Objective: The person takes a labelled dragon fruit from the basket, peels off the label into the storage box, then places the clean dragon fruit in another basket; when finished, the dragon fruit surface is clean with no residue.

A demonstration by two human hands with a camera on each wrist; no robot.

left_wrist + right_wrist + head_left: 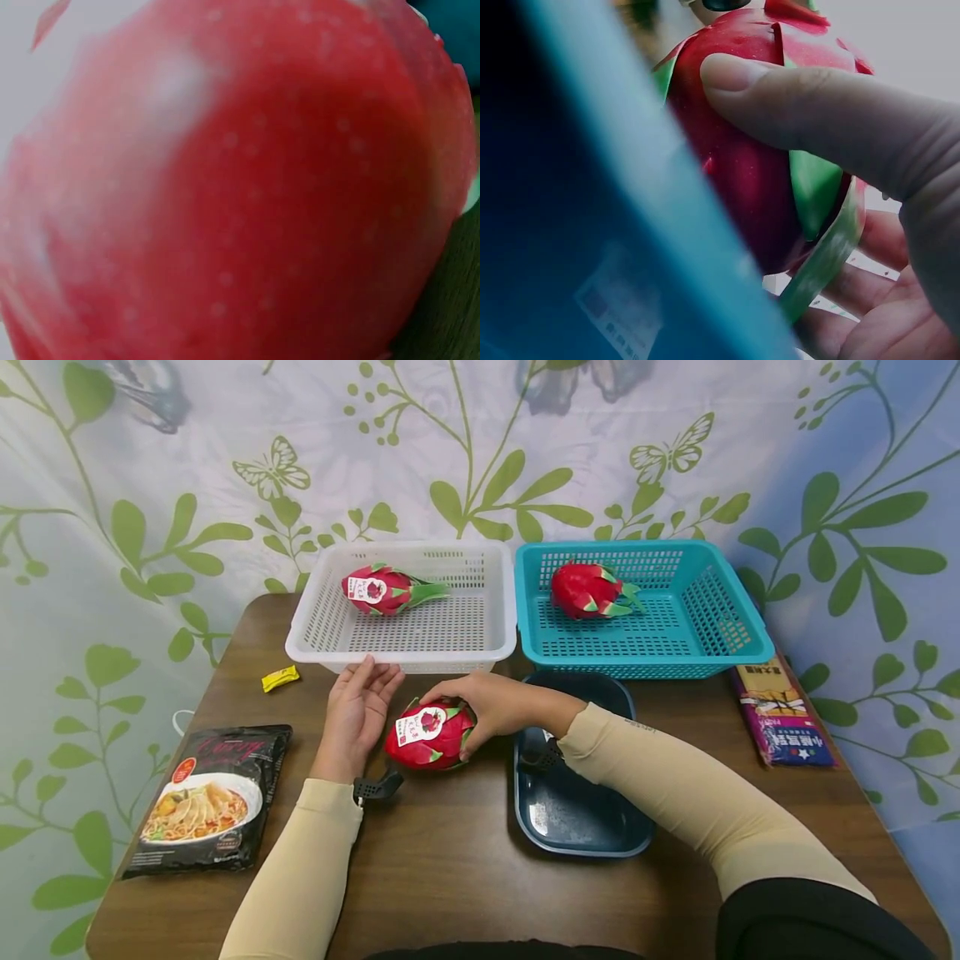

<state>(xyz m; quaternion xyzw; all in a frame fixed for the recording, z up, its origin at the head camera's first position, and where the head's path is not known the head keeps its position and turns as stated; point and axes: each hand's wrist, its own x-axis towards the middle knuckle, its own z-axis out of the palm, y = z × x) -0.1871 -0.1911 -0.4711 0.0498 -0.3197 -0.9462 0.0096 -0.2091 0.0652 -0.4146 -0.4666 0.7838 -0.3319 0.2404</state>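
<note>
A red dragon fruit (pixel 423 755) with green-tipped scales and a white label is held by my right hand (pixel 501 703) above the brown table. In the right wrist view the thumb (pixel 802 105) lies across the dragon fruit (pixel 742 180), with fingers on its other side. My left hand (pixel 358 710), palm turned up and fingers loosely bent, is just left of the fruit, by the white basket's (pixel 405 657) front rim; it grips nothing. Red skin of the dragon fruit (pixel 300 195) fills most of the left wrist view.
One labelled dragon fruit (pixel 378 590) lies in the white basket, another dragon fruit (pixel 588 591) in the teal basket (pixel 645 662). A dark blue tub (pixel 581 814) stands under my right forearm. A black noodle packet (pixel 206 802), yellow sachet (pixel 281 678) and purple packet (pixel 783 714) lie around.
</note>
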